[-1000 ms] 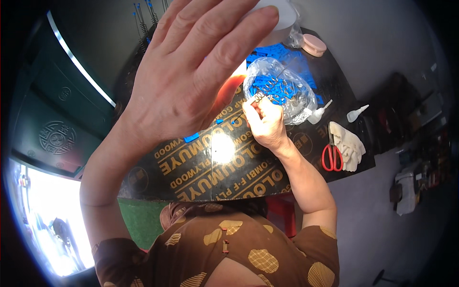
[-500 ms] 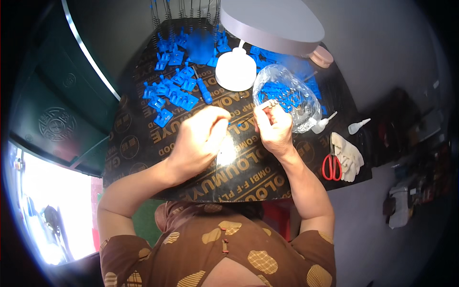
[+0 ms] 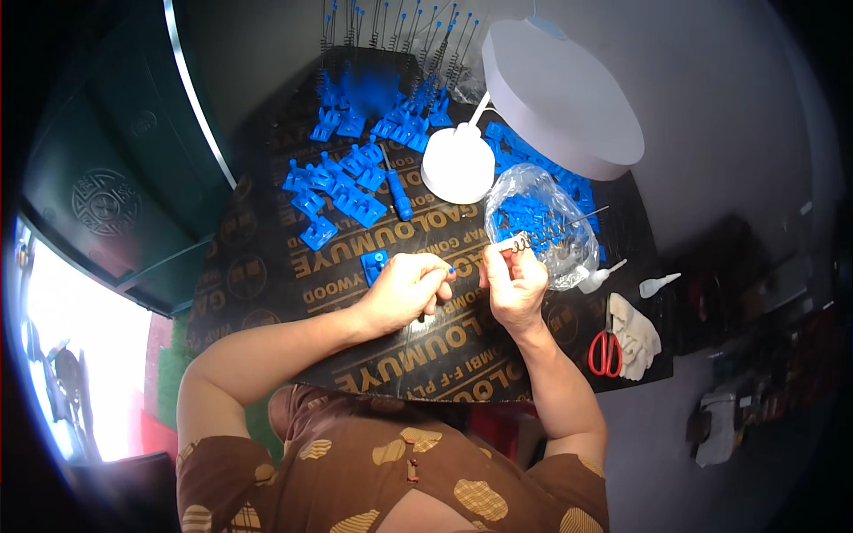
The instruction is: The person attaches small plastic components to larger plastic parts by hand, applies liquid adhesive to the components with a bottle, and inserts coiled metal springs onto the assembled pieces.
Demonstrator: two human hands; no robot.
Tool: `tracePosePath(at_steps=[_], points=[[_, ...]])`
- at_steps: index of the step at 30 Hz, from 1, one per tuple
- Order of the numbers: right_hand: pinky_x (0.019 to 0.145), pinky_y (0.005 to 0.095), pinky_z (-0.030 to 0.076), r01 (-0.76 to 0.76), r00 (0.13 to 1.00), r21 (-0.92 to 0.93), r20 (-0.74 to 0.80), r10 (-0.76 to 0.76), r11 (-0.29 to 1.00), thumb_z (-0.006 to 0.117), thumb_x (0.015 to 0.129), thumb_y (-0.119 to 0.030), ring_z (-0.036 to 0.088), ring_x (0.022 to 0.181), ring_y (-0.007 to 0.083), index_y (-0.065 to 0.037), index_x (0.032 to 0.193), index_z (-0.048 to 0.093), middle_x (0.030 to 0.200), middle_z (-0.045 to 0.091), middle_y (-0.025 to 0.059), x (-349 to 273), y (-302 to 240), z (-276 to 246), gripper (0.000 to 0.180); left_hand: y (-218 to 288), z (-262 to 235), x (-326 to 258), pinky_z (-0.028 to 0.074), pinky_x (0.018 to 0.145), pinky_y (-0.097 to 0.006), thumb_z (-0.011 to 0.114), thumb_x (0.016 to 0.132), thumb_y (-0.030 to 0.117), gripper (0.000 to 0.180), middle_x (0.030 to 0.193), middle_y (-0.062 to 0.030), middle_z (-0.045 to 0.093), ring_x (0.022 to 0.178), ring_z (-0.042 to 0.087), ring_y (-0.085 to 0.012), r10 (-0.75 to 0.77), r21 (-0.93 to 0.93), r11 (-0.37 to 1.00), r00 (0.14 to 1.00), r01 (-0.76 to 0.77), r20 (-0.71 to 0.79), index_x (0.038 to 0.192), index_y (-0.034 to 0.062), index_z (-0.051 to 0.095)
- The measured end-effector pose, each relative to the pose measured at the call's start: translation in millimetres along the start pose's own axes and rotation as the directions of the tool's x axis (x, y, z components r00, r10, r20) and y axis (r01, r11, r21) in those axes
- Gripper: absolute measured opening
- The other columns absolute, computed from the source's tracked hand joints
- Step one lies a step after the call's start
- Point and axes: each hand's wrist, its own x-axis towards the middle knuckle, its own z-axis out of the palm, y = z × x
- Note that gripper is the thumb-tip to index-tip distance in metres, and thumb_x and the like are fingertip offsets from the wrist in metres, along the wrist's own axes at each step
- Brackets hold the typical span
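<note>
My left hand (image 3: 406,290) rests over the dark board (image 3: 267,275) with its fingers pinched on a small blue-tipped piece (image 3: 450,269). Close to its right, my right hand (image 3: 513,282) grips a metal spring with a long wire end (image 3: 533,238), which points right toward a clear plastic bag (image 3: 542,222) of blue plastic parts. The two hands almost touch. A single blue plastic part (image 3: 374,264) lies just left of my left hand.
Several blue plastic parts (image 3: 342,191) and a blue-handled tool (image 3: 399,194) lie at the back of the board. A white desk lamp (image 3: 551,89) stands over it. Upright springs on wires (image 3: 400,27) line the far edge. Red scissors (image 3: 606,353), cloth gloves (image 3: 635,333), small squeeze bottles (image 3: 657,284) at right.
My left hand, raised close to the camera a second ago, has come down to the board beside my right hand. The view shifted, showing the lamp and the blue parts.
</note>
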Motion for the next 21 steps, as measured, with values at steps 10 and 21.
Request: tracePosePath(at_steps=[10,21], points=[[0.046,0.0196,0.038,0.064,0.985,-0.125,0.168,-0.042,0.990,0.054,0.093,-0.001,0.049,0.050,0.0055,0.001,0.088,0.055,0.060,0.055,0.0010,2.3,3.5,1.0,0.005,-7.0,1.9,-3.9,0.043,0.040,-0.018,0.048,0.097,0.014,0.023,0.075,-0.0074,0.064,0.053,0.056,-0.0063,-0.105,-0.141,0.985,0.993,0.097,-0.048,0.100,-0.0053,0.060],[0.041,0.0290,0.037,0.078,0.990,-0.162,0.125,-0.057,0.984,0.061,0.082,0.005,0.051,0.042,0.0160,0.002,0.074,0.060,0.053,0.052,0.0069,0.5,1.2,6.9,0.009,-6.5,2.0,-5.4,0.046,0.040,-0.020,0.047,0.096,0.012,0.023,0.074,-0.0093,0.063,0.052,0.057,-0.0085,-0.138,-0.158,0.979,0.989,0.128,-0.052,0.097,-0.0076,0.059]])
